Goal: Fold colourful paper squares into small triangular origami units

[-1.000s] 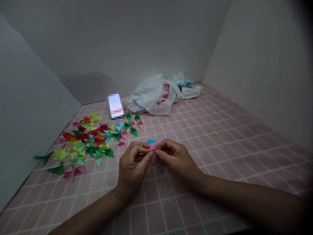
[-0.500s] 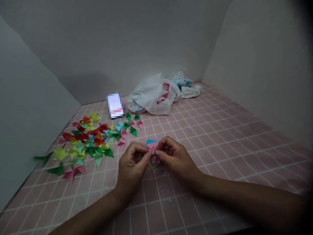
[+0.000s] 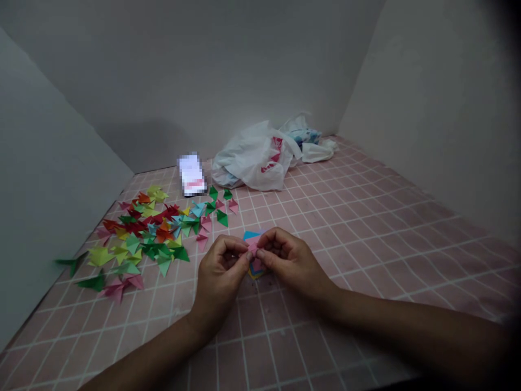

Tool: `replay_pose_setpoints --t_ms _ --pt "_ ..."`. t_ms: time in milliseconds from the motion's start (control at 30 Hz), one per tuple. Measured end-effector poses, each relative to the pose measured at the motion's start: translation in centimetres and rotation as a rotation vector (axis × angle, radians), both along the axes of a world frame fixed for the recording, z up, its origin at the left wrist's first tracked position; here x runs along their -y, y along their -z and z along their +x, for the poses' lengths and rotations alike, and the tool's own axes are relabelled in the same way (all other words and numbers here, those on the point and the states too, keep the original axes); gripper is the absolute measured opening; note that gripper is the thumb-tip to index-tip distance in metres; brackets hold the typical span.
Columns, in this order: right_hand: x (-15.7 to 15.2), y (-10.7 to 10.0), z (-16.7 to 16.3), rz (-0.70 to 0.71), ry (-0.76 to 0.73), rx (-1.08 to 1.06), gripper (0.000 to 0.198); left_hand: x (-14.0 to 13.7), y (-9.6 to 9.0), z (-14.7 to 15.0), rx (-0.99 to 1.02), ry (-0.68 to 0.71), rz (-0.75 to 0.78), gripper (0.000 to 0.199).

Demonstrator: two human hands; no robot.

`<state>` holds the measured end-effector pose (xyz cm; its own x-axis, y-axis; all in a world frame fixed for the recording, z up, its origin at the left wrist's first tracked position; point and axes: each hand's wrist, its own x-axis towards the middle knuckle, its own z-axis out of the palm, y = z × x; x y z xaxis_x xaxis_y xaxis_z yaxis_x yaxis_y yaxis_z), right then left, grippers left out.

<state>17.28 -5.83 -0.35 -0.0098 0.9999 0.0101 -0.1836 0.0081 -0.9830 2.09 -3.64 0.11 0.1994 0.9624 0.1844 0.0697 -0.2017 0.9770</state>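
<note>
Between my two hands is a small piece of pink origami paper [image 3: 253, 247], pinched at both sides. My left hand [image 3: 222, 279] grips its left side with thumb and forefinger. On the other side, my right hand [image 3: 295, 266] pinches it the same way, its other fingers curled in. The fingertips hide much of the paper, so its folds are hard to make out. Beneath the hands lies a stack of coloured paper sheets [image 3: 256, 275], with blue, pink and yellow edges showing. To the left spreads a group of folded paper cranes [image 3: 152, 251] in red, green, yellow, blue and pink.
A lit phone [image 3: 192, 175], its screen blurred, stands behind the cranes. White plastic bags [image 3: 252, 157] with red print lie crumpled near the back wall. A pink checked cloth [image 3: 366, 228] covers the surface, with pale walls on the left, back and right.
Both hands keep their pinch on the pink paper. The right fingertips have shifted very slightly left; everything else looks the same.
</note>
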Motion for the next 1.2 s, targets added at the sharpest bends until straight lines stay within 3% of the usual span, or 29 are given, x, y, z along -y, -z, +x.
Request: replay_pose_setpoints --t_ms 200,300,667,933,1200 --pt "-0.6 -0.4 0.7 0.038 -0.049 0.160 0.008 -0.1 -0.3 0.0 -0.018 0.059 -0.103 0.012" --pt "-0.8 -0.6 0.8 0.021 -0.070 0.206 0.012 -0.1 -0.2 -0.1 0.004 0.045 -0.079 0.017" --pt "-0.7 -0.8 0.6 0.014 -0.149 0.159 0.021 -0.5 -0.2 0.0 0.123 0.034 -0.147 0.029" --pt "-0.7 -0.9 0.6 -0.015 -0.184 0.105 0.019 -0.9 0.0 -0.4 0.143 0.101 -0.382 0.019" --pt "-0.7 -0.9 0.7 -0.011 -0.197 0.143 0.016 -1.1 0.1 -0.5 0.148 0.092 -0.426 0.021"
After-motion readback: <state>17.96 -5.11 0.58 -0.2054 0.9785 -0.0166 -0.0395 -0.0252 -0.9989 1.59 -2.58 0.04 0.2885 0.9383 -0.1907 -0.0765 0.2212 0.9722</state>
